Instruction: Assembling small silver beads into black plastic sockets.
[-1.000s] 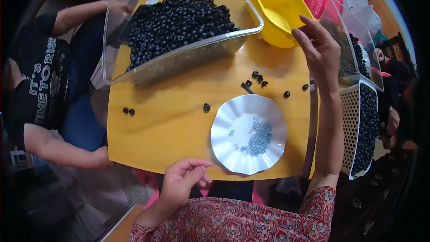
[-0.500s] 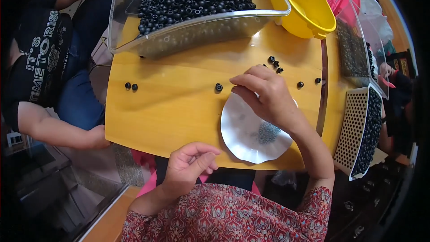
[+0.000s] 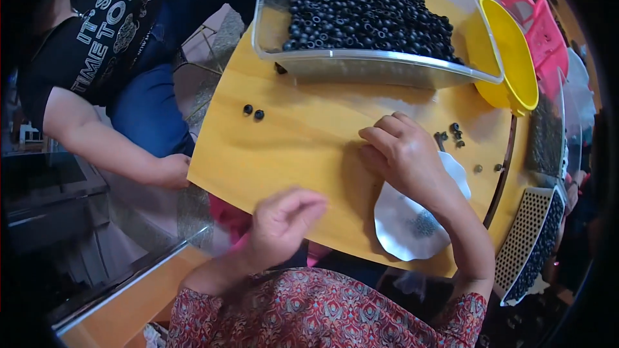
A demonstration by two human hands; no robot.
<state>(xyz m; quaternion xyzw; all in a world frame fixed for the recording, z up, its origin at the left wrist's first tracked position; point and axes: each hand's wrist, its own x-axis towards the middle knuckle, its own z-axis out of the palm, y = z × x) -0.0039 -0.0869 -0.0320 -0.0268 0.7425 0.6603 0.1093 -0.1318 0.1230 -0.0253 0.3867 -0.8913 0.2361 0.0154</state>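
My right hand (image 3: 403,154) is over the table, left of a white scalloped plate (image 3: 390,235), its fingers bent down and pressed together; whatever is between the fingertips is hidden. On the plate, partly covered by my right forearm, lies a small heap of grey-green granules (image 3: 423,224). My left hand (image 3: 284,222) hovers above the table's near edge, slightly blurred, its thumb and forefinger tips brought together, and I cannot make out anything between them. Several small black ring-like parts (image 3: 456,130) lie beyond the plate. A pair of them (image 3: 259,115) sits farther left.
A clear plastic bin (image 3: 387,64) full of black parts stands at the far side, beside a yellow basket (image 3: 522,84). Right of the table is a perforated white basket (image 3: 525,232) of black parts. Another person's hand (image 3: 173,171) rests at the table's left edge.
The view has shifted, so the table appears farther right. My right hand has moved from over the plate to its left, covering where a lone black part lay. My left hand has moved slightly.
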